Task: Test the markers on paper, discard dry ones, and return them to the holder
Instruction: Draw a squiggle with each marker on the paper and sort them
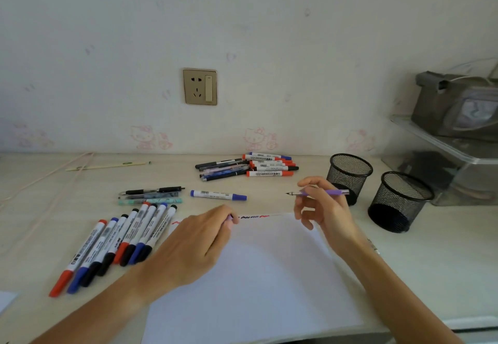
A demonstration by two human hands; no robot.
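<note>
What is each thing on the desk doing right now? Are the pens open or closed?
purple pen: uncapped, nib bare, held by right hand
purple cap: off, pinched in left hand
paper: flat, scribbles along top edge
two mesh holders: upright, look empty
blue marker: capped, lying alone
marker row: capped, lying flat

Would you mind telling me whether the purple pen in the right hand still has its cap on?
No: the purple pen held in the right hand shows a bare metal nib pointing left, uncapped.
</note>
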